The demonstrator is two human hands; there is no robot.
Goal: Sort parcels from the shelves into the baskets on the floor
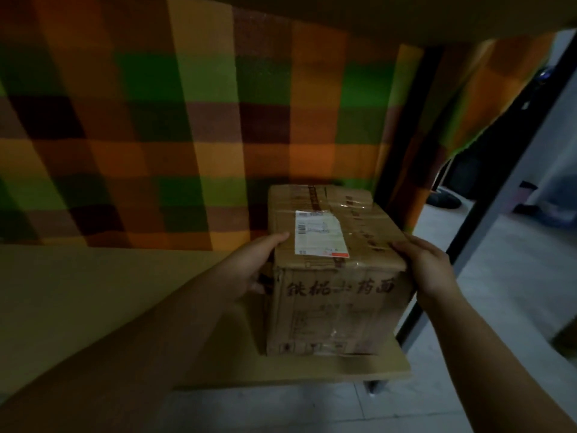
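Note:
A brown cardboard parcel [337, 285] stands on the right end of a pale wooden shelf [93, 292]. It carries a white shipping label on top, clear tape and dark printed characters on its near face. My left hand [256, 264] grips the parcel's left side, thumb lying on the top edge, fingers hidden behind the side. My right hand [427, 267] grips the top right corner, fingers curled over the edge. No basket is in view.
A checked cloth [187, 120] in green, orange and brown hangs behind the shelf. Another shelf board [374, 14] runs overhead. A dark shelf upright [487, 195] stands at the right, with a light tiled floor [499, 292] and dark items beyond.

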